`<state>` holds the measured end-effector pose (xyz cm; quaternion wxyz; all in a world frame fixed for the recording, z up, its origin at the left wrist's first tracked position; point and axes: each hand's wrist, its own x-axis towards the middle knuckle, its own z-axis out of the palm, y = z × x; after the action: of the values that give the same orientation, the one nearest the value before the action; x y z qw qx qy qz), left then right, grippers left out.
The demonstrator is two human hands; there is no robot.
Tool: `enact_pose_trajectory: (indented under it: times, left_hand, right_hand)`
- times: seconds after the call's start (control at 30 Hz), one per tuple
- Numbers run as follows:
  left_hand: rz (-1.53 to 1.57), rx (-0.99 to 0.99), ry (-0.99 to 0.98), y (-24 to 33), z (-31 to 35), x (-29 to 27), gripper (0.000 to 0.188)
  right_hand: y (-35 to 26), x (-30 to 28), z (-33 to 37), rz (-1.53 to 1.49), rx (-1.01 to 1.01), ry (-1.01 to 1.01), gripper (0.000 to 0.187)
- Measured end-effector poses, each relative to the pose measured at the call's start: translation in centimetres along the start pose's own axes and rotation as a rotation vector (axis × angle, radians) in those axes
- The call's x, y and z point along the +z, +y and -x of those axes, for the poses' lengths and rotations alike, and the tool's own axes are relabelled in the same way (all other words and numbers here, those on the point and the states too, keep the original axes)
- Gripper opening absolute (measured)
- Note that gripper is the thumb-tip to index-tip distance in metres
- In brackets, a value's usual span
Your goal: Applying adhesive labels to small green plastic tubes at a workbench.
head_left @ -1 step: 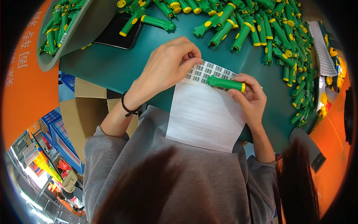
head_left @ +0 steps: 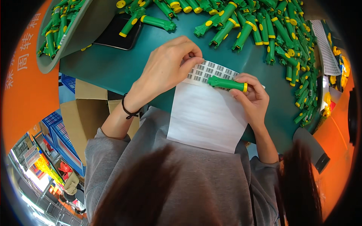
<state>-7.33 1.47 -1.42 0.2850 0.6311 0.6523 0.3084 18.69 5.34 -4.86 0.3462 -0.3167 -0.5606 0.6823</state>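
Nearby, tubes (head_left: 271, 30) heaped; held tube (head_left: 227, 83) probably hiding labels (head_left: 209, 70).

Left hand (head_left: 169, 66): its fingertips cover the upper left corner of the white paper sheet with small grey printed labels (head_left: 207, 116); whether a label sits between them, too small to tell. Label print unreadable. Green plastic tube with yellow end ring (head_left: 226, 83) hides some labels; right hand (head_left: 254, 98) covers part of that ring. Heap of green-and-yellow plastic tubes (head_left: 271, 30) and grey plastic bin (head_left: 88, 26) cut off at top. Dark hair strands (head_left: 139, 184) blurred, hiding part of grey sweatshirt (head_left: 211, 177).
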Motion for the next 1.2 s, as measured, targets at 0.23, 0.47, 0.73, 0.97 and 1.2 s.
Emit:
enact_pose_trajectory:
  times: [0.23,0.47,0.73,0.97,1.2]
  left_hand:
    - [0.238,0.019,0.025,3.7,0.3,-1.0,0.007]
    - [0.478,-0.075,-0.112,4.6,1.0,2.2,0.01]
    - [0.422,-0.14,-0.168,4.9,0.7,2.4,0.012]
    - [0.374,-0.138,-0.143,5.0,0.7,2.8,0.012]
    - [0.389,-0.131,-0.061,5.4,1.0,3.5,0.016]
  right_hand:
    - [0.4,0.0,-0.2,-0.041,0.032,0.027,0.039]
    - [0.2,-0.2,0.2,-0.085,0.008,0.023,0.042]
    - [0.4,-0.3,0.2,-0.047,-0.071,-0.017,0.039]
    - [0.4,-0.3,0.1,-0.036,-0.066,-0.019,0.039]
    - [-0.1,-0.1,0.1,-0.057,-0.014,0.049,0.04]
